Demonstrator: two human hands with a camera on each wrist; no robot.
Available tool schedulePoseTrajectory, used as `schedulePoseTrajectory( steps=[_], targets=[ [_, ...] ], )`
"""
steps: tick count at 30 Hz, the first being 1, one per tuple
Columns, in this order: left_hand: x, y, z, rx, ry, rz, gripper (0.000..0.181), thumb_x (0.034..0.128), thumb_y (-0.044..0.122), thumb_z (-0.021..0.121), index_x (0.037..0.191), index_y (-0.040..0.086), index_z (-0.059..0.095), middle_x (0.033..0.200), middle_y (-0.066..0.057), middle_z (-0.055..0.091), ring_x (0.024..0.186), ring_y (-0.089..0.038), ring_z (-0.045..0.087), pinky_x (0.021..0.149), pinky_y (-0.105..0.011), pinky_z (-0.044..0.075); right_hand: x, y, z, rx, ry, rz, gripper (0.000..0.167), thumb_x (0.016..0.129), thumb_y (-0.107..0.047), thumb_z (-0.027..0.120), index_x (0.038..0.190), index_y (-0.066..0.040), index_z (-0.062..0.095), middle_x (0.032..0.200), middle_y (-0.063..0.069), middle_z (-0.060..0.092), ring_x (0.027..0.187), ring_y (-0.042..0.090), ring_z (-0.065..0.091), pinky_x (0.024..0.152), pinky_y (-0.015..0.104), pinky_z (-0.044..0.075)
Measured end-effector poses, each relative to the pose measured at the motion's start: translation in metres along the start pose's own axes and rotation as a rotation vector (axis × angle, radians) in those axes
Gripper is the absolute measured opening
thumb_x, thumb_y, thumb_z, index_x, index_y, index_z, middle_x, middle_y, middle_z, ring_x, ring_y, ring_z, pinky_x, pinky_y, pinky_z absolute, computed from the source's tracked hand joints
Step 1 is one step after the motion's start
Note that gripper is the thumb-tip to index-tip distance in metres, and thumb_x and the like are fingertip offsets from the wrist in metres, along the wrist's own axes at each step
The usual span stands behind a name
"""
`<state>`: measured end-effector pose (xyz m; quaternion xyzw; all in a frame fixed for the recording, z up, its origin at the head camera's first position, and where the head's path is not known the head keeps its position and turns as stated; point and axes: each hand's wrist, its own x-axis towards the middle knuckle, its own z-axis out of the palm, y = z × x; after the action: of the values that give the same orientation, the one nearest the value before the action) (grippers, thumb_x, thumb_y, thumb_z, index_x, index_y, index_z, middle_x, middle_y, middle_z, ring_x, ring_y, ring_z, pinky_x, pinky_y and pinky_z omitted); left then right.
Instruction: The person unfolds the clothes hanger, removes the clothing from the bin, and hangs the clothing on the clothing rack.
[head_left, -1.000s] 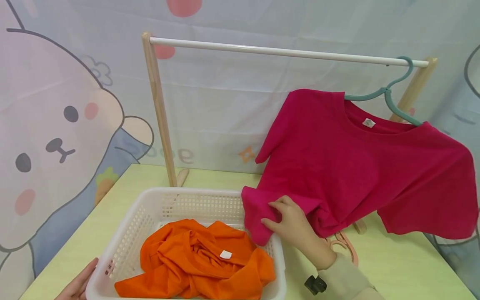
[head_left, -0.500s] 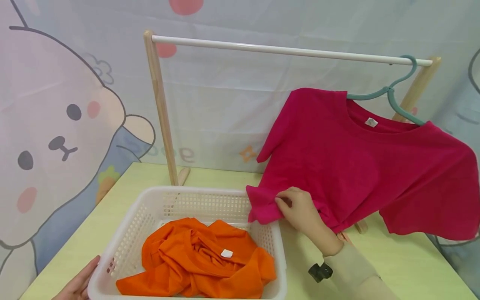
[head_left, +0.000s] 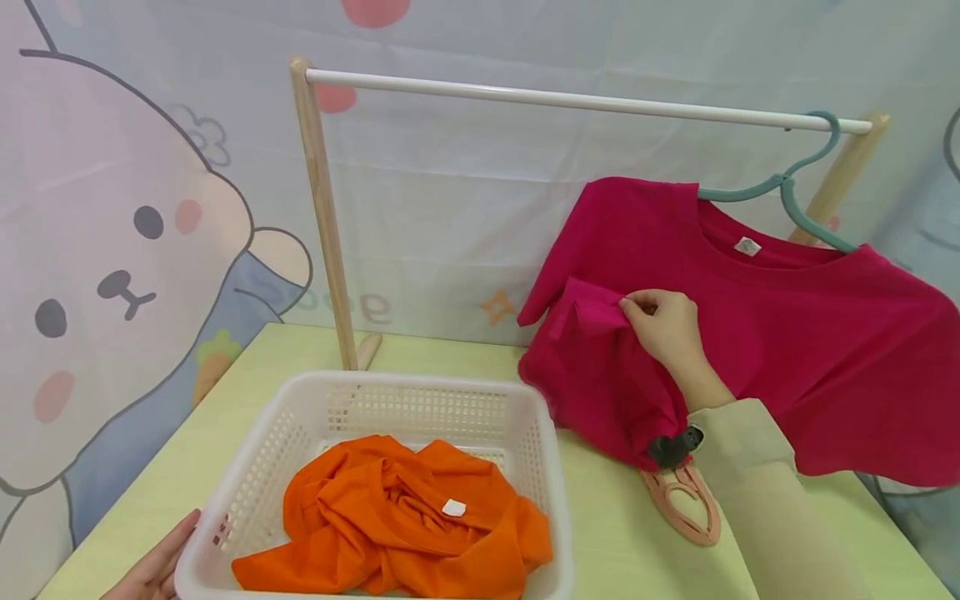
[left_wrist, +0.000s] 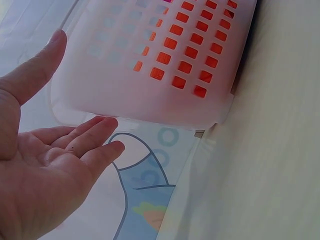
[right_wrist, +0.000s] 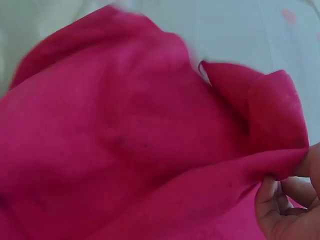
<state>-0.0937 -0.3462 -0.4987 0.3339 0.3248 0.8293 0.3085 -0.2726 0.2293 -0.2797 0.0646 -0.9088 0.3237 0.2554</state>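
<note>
A crimson T-shirt (head_left: 742, 325) hangs by a teal hanger (head_left: 806, 221) at the right end of the rack. My right hand (head_left: 663, 329) pinches a fold of its lower part, lifted in front of the shirt; in the right wrist view the fingers of that hand (right_wrist: 295, 200) grip the cloth (right_wrist: 125, 125). At the lower left my left hand (head_left: 153, 567) touches the side of a white basket (head_left: 420, 382). The left wrist view shows that hand (left_wrist: 60, 155) with its fingers extended against the basket wall (left_wrist: 125, 95). An orange garment (head_left: 405, 517) lies crumpled in the basket.
The rack has a white bar (head_left: 555, 97) and wooden posts (head_left: 322, 200). A pink hanger (head_left: 686, 504) lies on the pale yellow table (head_left: 607, 533), beneath the shirt and beside my right forearm. A printed cloth backdrop (head_left: 450, 217) stands behind.
My right hand has risen and moved right, lifting the shirt's lower part away from the basket's edge. More of the pink hanger shows. My left hand has stayed at the basket.
</note>
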Motion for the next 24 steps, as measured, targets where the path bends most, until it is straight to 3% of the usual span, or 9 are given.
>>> schedulePoseTrajectory(
  steps=[5,9,17,24],
  targets=[
    [0.001,0.001,-0.002,-0.013,-0.033,-0.004,0.066,0.1021,-0.006,0.023,0.150,0.038,0.029,0.145,0.026,0.038,0.137,-0.002,0.033,0.109,-0.031,0.034,0.019,0.007,0.004,0.027,0.077,0.117,0.028,0.095,-0.018,0.056,0.105,0.003,0.071,0.095,0.021,0.070,0.085,0.026,0.061,0.070,0.028,0.045],
    [0.001,0.001,-0.004,-0.018,-0.056,0.004,0.069,0.1008,-0.010,0.019,0.151,0.037,0.027,0.146,0.025,0.037,0.137,0.000,0.031,0.110,-0.031,0.034,0.023,0.019,0.022,0.042,0.050,0.173,0.028,0.095,-0.019,0.056,0.105,0.002,0.072,0.096,0.020,0.070,0.089,0.028,0.061,0.075,0.033,0.047],
    [0.007,0.002,-0.003,-0.020,-0.048,-0.018,0.072,0.0994,-0.012,0.016,0.149,0.037,0.032,0.145,0.025,0.038,0.135,-0.002,0.035,0.108,-0.030,0.036,-0.004,0.050,0.076,0.077,-0.077,0.236,0.027,0.094,-0.017,0.059,0.108,0.004,0.071,0.101,0.020,0.070,0.097,0.032,0.062,0.084,0.042,0.049],
    [0.005,0.005,0.002,0.029,0.035,-0.030,0.072,0.1002,-0.011,0.013,0.144,0.039,0.042,0.142,0.027,0.039,0.130,0.004,0.039,0.105,-0.024,0.039,-0.028,0.063,0.117,0.105,-0.107,0.229,0.023,0.090,-0.013,0.064,0.100,0.006,0.072,0.097,0.020,0.071,0.094,0.033,0.064,0.083,0.043,0.050]
  ],
)
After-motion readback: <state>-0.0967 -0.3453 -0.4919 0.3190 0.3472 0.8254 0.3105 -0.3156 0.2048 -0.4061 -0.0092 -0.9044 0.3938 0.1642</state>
